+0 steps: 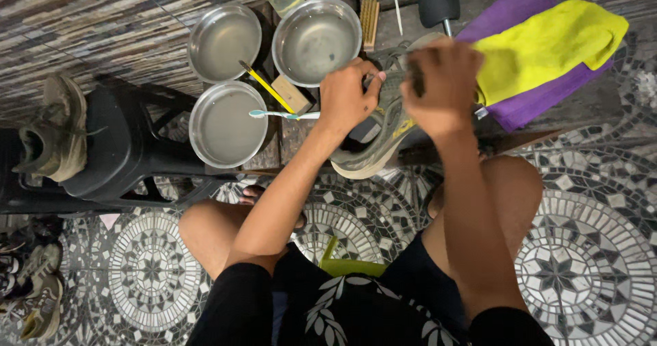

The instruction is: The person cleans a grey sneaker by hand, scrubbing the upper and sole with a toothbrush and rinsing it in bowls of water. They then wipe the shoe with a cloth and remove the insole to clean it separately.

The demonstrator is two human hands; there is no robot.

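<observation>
At frame centre, your left hand (345,99) steadies the muddy shoe (383,130); your right hand (441,86) clenches its heel. Soft, light, likely slippery: grip the firm sole.

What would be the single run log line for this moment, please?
left hand: holds dirty sneaker | right hand: on sneaker's top, blurred | nearby: toothbrush, three metal bowls, yellow cloth

Three metal bowls (226,123) sat close together on the left of the low table (410,24), with a toothbrush (280,114) and a yellow stick (265,86) across them. The yellow cloth (547,45) filled the right. Only a thin strip stayed free behind the shoe (380,137).
</observation>
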